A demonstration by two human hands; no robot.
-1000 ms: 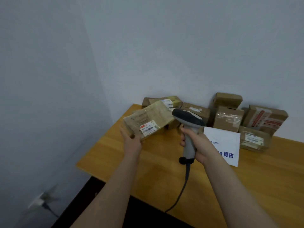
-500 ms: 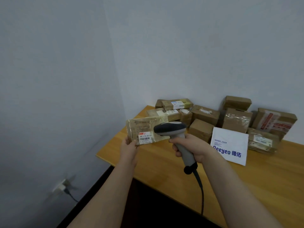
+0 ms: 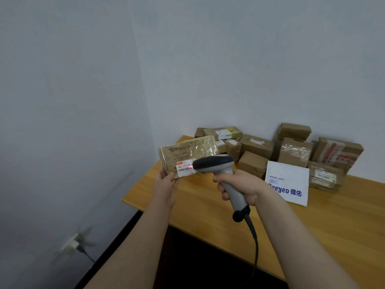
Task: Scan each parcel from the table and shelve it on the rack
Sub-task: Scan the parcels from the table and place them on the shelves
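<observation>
Light, red, now falls on the barcode label (image 3: pixel 184 168) of the held parcel (image 3: pixel 187 155); it was absent in both earlier views, where the scanner (image 3: pixel 216 163) was first held upright and then levelled at the label without any glow. The left hand (image 3: pixel 164 184) grips the parcel at its lower left corner, thumb on the front face, and holds it clear above the table (image 3: pixel 208 207), label towards the camera. The right hand (image 3: pixel 239 186) is closed round the scanner's grey handle, the head pointing to 9 o'clock and covering the label's right end. Whether the forefinger presses the trigger cannot be told. The cable (image 3: pixel 255 243) hangs from the handle towards 6 o'clock, over the table edge. Judgement: the scan of this parcel is under way, not yet confirmed; no reading or signal is visible. Stacked cardboard parcels (image 3: pixel 256 143) lie against the wall at 12 to 2 o'clock from the hands, and a white mailer (image 3: pixel 287 182) lies at 3 o'clock, just beside the right wrist, so most of the task appears outstanding. The rack is not in view, so the carry to it cannot be assessed. Risk noted: the one-corner grip may let the parcel sag and drift off the beam.
</observation>
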